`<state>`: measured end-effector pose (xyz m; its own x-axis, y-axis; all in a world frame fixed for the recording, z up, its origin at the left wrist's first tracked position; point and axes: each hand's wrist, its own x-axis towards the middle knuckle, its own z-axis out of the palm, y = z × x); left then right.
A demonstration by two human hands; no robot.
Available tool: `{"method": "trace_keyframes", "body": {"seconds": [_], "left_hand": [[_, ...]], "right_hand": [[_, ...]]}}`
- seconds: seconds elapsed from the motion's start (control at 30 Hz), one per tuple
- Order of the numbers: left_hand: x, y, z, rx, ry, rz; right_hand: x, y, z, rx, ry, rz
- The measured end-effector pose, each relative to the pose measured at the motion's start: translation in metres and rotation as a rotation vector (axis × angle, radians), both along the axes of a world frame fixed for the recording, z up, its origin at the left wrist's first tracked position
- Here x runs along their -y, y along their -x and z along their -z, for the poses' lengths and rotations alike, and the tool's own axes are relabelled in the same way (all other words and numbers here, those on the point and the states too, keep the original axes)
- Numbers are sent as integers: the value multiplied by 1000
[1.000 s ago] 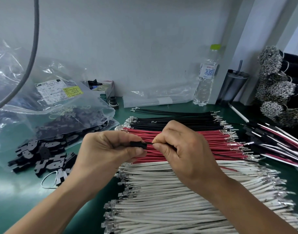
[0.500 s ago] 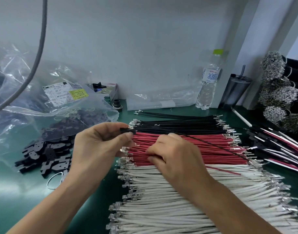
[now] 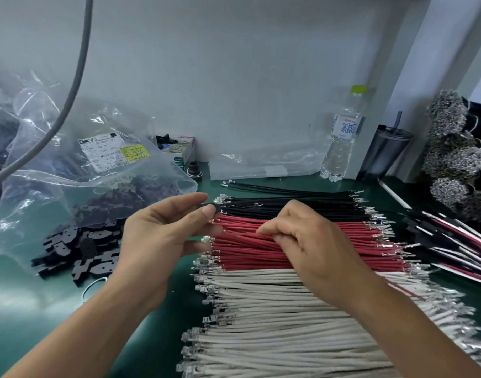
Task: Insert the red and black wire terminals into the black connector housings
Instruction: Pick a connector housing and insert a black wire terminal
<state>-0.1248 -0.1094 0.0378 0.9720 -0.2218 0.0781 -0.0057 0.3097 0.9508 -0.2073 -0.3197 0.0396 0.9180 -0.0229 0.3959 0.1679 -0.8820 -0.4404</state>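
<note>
Left hand point(image 3: 163, 236) pinches the black housing point(image 3: 208, 205) steady at ten o'clock; right hand point(image 3: 307, 241) plucks a red wire point(image 3: 247, 236) to load next.

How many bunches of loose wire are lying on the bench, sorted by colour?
Black wire bunch: 1
Red wire bunch: 1
White wire bunch: 1
Total: 3 bunches; the single wires are too many to count.
</note>
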Motion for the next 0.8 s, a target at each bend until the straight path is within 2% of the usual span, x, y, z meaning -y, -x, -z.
{"method": "trace_keyframes", "body": {"seconds": [0.23,0.5,0.8], "left_hand": [[0,-1,1,-71,24,98],[-2,-5,3,-131,68,115],[1,-1,3,-202,35,297]], "right_hand": [[5,9,-11,147,-79,7],[14,10,-10,127,-74,-26],[8,12,-11,233,-149,19]]}}
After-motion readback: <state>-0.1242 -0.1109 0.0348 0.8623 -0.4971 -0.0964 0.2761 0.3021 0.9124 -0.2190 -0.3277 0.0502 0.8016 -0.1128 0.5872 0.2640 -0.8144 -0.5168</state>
